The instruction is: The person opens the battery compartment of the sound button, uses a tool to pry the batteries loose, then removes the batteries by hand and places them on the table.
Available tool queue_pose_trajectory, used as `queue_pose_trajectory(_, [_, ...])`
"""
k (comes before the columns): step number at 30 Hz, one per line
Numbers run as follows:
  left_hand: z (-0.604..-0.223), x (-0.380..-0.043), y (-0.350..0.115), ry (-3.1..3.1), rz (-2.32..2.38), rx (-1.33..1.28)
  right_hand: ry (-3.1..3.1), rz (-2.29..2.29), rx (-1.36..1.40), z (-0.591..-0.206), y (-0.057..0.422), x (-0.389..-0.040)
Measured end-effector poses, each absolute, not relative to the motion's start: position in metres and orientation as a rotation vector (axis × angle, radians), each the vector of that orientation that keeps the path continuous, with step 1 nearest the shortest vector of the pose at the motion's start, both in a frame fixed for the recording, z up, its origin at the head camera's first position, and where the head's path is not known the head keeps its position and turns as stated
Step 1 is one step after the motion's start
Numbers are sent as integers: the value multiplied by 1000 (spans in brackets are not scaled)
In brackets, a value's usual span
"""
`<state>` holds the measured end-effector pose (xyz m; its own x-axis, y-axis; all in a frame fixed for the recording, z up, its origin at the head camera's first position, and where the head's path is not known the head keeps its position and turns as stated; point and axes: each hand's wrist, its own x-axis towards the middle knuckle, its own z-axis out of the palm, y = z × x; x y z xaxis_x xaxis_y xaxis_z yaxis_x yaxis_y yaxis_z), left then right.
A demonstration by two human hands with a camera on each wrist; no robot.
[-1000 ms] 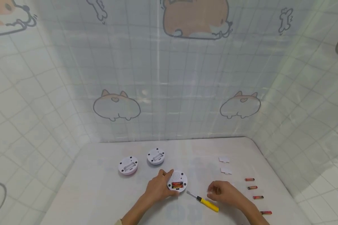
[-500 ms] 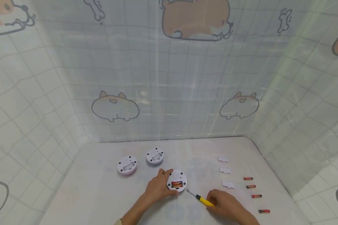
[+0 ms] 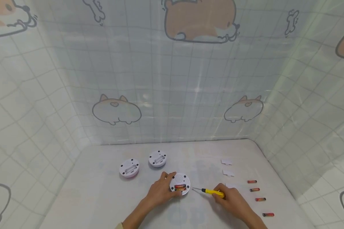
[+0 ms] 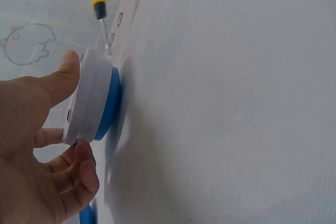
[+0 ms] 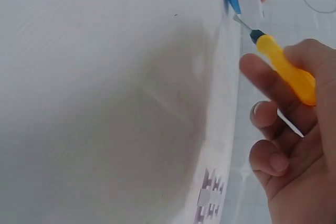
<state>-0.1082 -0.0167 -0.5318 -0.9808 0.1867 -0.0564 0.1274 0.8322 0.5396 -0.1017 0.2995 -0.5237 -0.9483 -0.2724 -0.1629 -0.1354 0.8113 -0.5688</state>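
My left hand (image 3: pixel 160 189) grips the edge of a round white battery device (image 3: pixel 179 178) between thumb and fingers. Its face, with speaker holes and two red-and-black batteries (image 3: pixel 180 187) in the compartment, points up; the left wrist view shows a blue part (image 4: pixel 108 106) underneath. In my right hand (image 3: pixel 232 202) is a yellow-handled screwdriver (image 3: pixel 214 192), pinched by the handle. The metal tip (image 5: pixel 241 23) points left at the device, a small gap from its rim in the head view. My right palm faces the camera in the right wrist view.
Two more round devices (image 3: pixel 129 166) with bare battery slots lie face up at back left. White battery covers (image 3: pixel 228 173) lie right of centre, one partly hidden behind my right hand. Several loose batteries (image 3: pixel 254 189) form a column at the right. A patterned curtain (image 3: pixel 172 79) surrounds the table.
My right hand has closed on the screwdriver, lifted it off the table and swung it to point more directly left. My left hand stays on the device, its thumb shifted slightly up along the rim.
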Motion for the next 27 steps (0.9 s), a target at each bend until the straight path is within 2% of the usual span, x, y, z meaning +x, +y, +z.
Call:
queue_pose_trajectory(13, [-530, -105, -16, 2924, 822, 256, 2714, -1376, -164, -516, 295, -103])
queue_pose_trajectory(27, [-528, -104, -15, 2931, 825, 258, 2573, -1678, -76, -517, 292, -103])
